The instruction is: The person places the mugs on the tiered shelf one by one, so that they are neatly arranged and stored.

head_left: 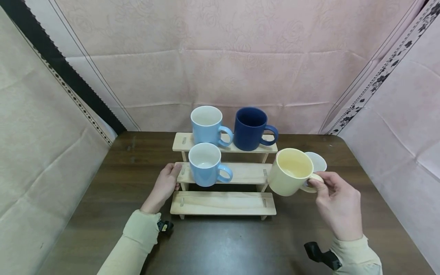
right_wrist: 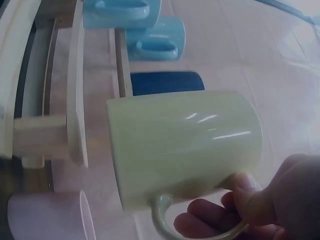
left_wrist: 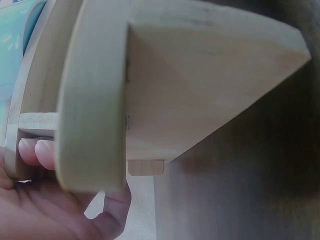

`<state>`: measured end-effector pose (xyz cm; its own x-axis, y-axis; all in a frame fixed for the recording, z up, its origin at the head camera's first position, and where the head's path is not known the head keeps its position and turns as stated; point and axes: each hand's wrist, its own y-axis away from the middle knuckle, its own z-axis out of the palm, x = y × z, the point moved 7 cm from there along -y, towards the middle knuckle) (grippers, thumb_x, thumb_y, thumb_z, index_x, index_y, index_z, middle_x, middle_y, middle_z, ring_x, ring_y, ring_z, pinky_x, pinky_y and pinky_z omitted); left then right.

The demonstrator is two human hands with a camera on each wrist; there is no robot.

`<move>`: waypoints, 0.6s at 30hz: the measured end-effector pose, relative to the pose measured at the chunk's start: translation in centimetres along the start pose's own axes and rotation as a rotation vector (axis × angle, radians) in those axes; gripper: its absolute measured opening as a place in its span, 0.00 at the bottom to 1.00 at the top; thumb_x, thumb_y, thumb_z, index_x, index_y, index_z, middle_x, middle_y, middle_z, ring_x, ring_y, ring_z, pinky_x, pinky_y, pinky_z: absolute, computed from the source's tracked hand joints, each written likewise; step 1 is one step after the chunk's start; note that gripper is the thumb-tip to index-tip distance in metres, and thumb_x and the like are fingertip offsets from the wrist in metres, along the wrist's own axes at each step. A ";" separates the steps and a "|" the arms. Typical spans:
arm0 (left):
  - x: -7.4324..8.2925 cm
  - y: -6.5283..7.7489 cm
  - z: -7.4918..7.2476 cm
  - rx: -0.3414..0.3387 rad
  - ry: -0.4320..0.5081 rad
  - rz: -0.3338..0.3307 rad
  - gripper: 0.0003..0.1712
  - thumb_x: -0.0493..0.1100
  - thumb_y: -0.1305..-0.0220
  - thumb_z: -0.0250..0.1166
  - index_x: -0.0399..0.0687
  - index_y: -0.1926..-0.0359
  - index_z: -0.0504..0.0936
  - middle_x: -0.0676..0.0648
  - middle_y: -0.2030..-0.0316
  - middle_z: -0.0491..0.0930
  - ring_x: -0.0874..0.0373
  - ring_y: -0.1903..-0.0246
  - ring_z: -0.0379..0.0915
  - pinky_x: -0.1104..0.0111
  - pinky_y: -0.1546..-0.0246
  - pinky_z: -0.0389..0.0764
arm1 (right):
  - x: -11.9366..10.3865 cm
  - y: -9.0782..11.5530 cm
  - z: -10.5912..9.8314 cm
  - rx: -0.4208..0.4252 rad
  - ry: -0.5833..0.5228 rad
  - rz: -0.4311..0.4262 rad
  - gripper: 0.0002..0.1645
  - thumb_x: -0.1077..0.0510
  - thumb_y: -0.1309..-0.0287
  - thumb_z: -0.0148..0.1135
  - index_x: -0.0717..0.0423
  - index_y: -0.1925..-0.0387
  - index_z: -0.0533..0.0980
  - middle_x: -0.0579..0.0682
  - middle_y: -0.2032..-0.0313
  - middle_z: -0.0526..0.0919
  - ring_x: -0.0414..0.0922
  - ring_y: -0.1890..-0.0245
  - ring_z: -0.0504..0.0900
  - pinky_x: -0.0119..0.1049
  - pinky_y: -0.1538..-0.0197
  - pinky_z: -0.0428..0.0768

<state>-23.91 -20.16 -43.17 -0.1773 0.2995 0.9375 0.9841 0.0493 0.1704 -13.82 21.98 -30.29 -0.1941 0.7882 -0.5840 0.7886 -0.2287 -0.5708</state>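
My right hand point(head_left: 338, 204) pinches the handle of a pale yellow mug point(head_left: 286, 179), held in the air by the right end of the middle step. In the right wrist view, thumb and fingers close round the handle of that yellow mug point(right_wrist: 185, 145). My left hand point(head_left: 164, 187) grips the left end of the middle step of a three-step wooden rack point(head_left: 223, 204); the left wrist view shows fingertips point(left_wrist: 37, 152) tucked against the wood. A light blue mug point(head_left: 205, 168) stands on the middle step. Another light blue mug point(head_left: 206, 126) and a dark blue mug point(head_left: 249, 130) stand on the top step.
Behind the yellow mug, a whitish mug point(head_left: 317, 161) stands on the dark wooden table point(head_left: 220, 244), mostly hidden. Patterned pale cloth point(head_left: 213, 76) hangs at the back and both sides.
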 end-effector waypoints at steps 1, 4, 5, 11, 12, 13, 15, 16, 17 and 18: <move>0.0 0.0 0.0 0.000 0.001 0.001 0.23 0.53 0.22 0.43 0.35 0.48 0.67 0.46 0.74 0.67 0.56 0.78 0.64 0.68 0.75 0.70 | -0.2 -0.1 0.3 -0.007 -0.006 -0.012 0.10 0.65 0.49 0.73 0.59 0.63 0.83 0.53 0.69 0.87 0.17 0.74 0.72 0.17 0.72 0.68; 0.0 0.0 0.0 -0.001 0.001 0.001 0.24 0.54 0.22 0.43 0.36 0.48 0.67 0.46 0.74 0.67 0.56 0.77 0.65 0.69 0.75 0.71 | -0.9 -0.4 1.2 -0.032 -0.013 -0.034 0.09 0.65 0.49 0.73 0.58 0.63 0.83 0.53 0.69 0.87 0.21 0.74 0.74 0.17 0.72 0.69; 0.0 0.0 0.0 -0.002 0.001 0.002 0.24 0.54 0.22 0.43 0.35 0.48 0.67 0.46 0.74 0.67 0.56 0.77 0.65 0.69 0.75 0.71 | -1.1 -0.5 1.5 -0.042 -0.015 -0.039 0.09 0.65 0.49 0.73 0.58 0.63 0.83 0.53 0.69 0.87 0.25 0.75 0.74 0.17 0.73 0.69; 0.1 0.1 0.0 -0.001 -0.002 -0.001 0.24 0.54 0.22 0.43 0.36 0.48 0.67 0.46 0.74 0.67 0.56 0.78 0.64 0.68 0.75 0.71 | -2.1 -0.8 3.5 -0.113 -0.061 -0.050 0.11 0.64 0.47 0.72 0.61 0.61 0.82 0.54 0.67 0.86 0.45 0.71 0.82 0.16 0.70 0.70; 0.1 0.1 0.0 -0.002 -0.002 -0.001 0.24 0.54 0.22 0.43 0.36 0.48 0.67 0.46 0.74 0.67 0.56 0.78 0.64 0.68 0.74 0.71 | -2.3 -0.8 3.8 -0.121 -0.074 -0.054 0.10 0.64 0.47 0.72 0.61 0.61 0.82 0.54 0.67 0.86 0.46 0.69 0.83 0.15 0.69 0.70; 0.2 0.1 0.0 -0.002 -0.001 -0.001 0.24 0.54 0.22 0.43 0.36 0.48 0.67 0.46 0.74 0.67 0.55 0.78 0.64 0.67 0.74 0.71 | -2.5 -0.9 4.0 -0.128 -0.084 -0.061 0.10 0.64 0.47 0.72 0.61 0.61 0.82 0.54 0.66 0.86 0.47 0.68 0.84 0.14 0.68 0.71; 0.2 0.2 0.0 -0.004 -0.001 -0.002 0.24 0.54 0.22 0.43 0.36 0.48 0.67 0.46 0.75 0.67 0.55 0.78 0.64 0.66 0.74 0.71 | -2.8 -1.0 4.4 -0.133 -0.105 -0.071 0.10 0.64 0.47 0.72 0.61 0.61 0.82 0.53 0.66 0.86 0.47 0.65 0.85 0.13 0.65 0.70; 0.3 0.2 0.0 -0.004 -0.001 -0.002 0.24 0.54 0.22 0.43 0.36 0.48 0.67 0.46 0.75 0.67 0.55 0.78 0.64 0.66 0.74 0.71 | -2.9 -1.1 4.7 -0.136 -0.113 -0.077 0.10 0.64 0.47 0.72 0.61 0.62 0.82 0.53 0.66 0.86 0.47 0.66 0.85 0.14 0.65 0.70; 0.3 0.2 0.0 -0.005 0.000 -0.002 0.24 0.54 0.22 0.43 0.35 0.48 0.67 0.46 0.75 0.67 0.55 0.78 0.64 0.66 0.74 0.71 | -3.0 -1.1 4.9 -0.138 -0.116 -0.082 0.10 0.64 0.47 0.71 0.61 0.62 0.82 0.53 0.67 0.86 0.46 0.66 0.84 0.14 0.65 0.70; 0.3 0.3 0.0 -0.005 0.000 -0.002 0.24 0.54 0.22 0.43 0.35 0.49 0.67 0.46 0.75 0.67 0.55 0.78 0.64 0.66 0.74 0.71 | -3.1 -1.1 5.1 -0.140 -0.119 -0.085 0.10 0.64 0.47 0.72 0.61 0.62 0.82 0.53 0.67 0.87 0.46 0.67 0.84 0.14 0.66 0.71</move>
<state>-23.71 -20.00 -42.82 -0.1797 0.2994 0.9371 0.9837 0.0457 0.1740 -17.06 16.87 -30.74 -0.3245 0.7261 -0.6062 0.8384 -0.0760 -0.5397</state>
